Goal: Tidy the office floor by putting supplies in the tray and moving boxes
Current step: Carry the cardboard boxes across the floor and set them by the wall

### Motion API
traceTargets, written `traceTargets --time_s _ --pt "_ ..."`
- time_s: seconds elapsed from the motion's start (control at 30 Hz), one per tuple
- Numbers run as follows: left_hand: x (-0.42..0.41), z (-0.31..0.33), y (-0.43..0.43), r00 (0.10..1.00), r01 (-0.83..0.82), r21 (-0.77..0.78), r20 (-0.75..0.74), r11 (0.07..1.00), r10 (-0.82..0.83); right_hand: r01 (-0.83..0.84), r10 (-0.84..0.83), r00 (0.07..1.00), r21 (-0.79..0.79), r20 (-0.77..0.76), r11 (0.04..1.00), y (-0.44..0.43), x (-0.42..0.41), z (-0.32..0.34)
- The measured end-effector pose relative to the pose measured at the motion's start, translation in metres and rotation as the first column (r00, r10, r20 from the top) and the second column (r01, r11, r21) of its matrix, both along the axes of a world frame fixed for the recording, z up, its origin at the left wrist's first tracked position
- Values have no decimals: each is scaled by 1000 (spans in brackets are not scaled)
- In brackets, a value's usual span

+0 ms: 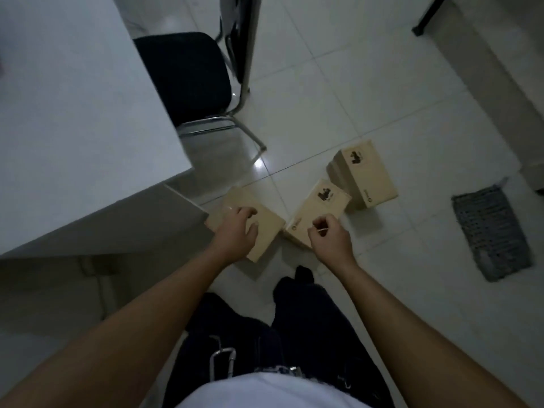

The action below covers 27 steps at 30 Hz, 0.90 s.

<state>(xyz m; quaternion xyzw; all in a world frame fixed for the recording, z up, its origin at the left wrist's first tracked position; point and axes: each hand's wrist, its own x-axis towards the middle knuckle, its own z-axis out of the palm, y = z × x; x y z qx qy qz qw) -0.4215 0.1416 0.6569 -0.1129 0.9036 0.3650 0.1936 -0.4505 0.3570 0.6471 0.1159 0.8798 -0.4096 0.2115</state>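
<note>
Three tan cardboard boxes lie on the white tiled floor in front of me: a left box point(265, 228), a middle box point(323, 201) and a far right box point(368, 175). My left hand point(235, 234) rests over the left box with its fingers loosely apart and holds nothing. Over the near end of the middle box, my right hand point(329, 240) is closed in a pinch on a small thin pale item point(320, 230); I cannot tell what it is. A grey mesh tray point(491, 231) lies on the floor to the right, apart from the boxes.
A white desk point(73, 113) fills the left side, its corner close to the left box. A black chair point(188, 78) with a chrome frame stands behind the boxes. A black furniture leg point(417, 31) shows at top right. My dark-trousered legs point(294, 319) are below.
</note>
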Motion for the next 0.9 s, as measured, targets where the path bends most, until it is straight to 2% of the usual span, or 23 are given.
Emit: traceTargets --time_s 0.13,0.47,0.73,0.9 --pt "-29 -12 75 990 -121 67 80 990 116 -22 20 997 22 78 1000 69 -37 -5" --pt "-91 -26 118 963 -261 123 95 957 251 -144 132 984 94 116 985 119 -124 -28" --pt "-127 -73 123 949 -290 102 162 952 272 -307 283 944 142 167 941 125 -183 -89" --pt "-136 -146 143 854 -470 30 266 882 446 -429 399 894 132 201 894 115 -236 -173"
